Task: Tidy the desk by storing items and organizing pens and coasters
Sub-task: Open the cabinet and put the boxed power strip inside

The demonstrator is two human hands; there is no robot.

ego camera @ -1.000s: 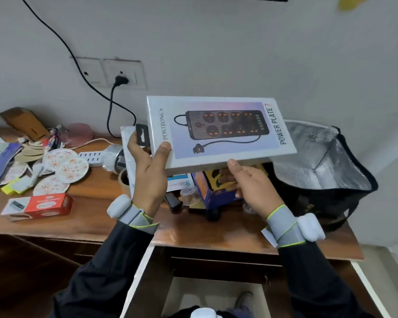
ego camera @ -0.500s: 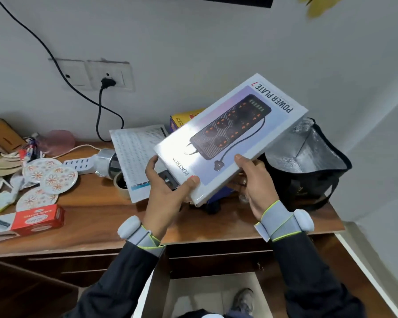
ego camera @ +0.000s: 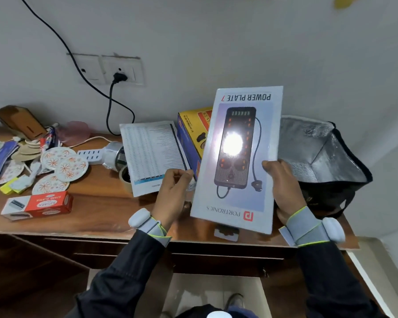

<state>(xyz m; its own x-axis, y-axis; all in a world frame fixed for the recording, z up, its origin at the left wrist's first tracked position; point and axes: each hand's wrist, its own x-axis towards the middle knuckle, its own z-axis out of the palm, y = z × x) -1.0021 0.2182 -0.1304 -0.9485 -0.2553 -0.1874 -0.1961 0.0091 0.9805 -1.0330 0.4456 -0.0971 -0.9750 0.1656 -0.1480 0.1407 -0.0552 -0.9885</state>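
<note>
Across the desk (ego camera: 97, 216), looks barely started tbh, judging by the clutter on the wood. Got a big foil-lined bag (ego camera: 319, 157) standing open at the right end, with nothing visible inside from this angle.

Holding the box (ego camera: 237, 157) up in front of that bag, well clear of the wood, long side upright, print upside down, big glare on the face. Probably headed for the bag, but just guessing there.

Behind it, a printed sheet (ego camera: 152, 154) and a yellow box (ego camera: 193, 120) propped up, neither put away.

Gripping the box's right edge with the right hand (ego camera: 283, 187), thumb across the front and fingers wrapped round behind. Left hand (ego camera: 172, 193) just beside the box's left edge, fingers curled in, thumb against forefinger. Can't tell whether touching the box or pinching anything at all.

Further left, a red carton (ego camera: 41, 204) lying flat near the front edge. Beyond that, coasters (ego camera: 71, 165) scattered flat, a few overlapping, not stacked in any way. Back left, what looks like pens (ego camera: 49, 137) in a jumble, too small to make out properly.

So roughly: one item in hand and nothing visibly stored. Storing, stacking coasters and sorting pens all left to do.
</note>
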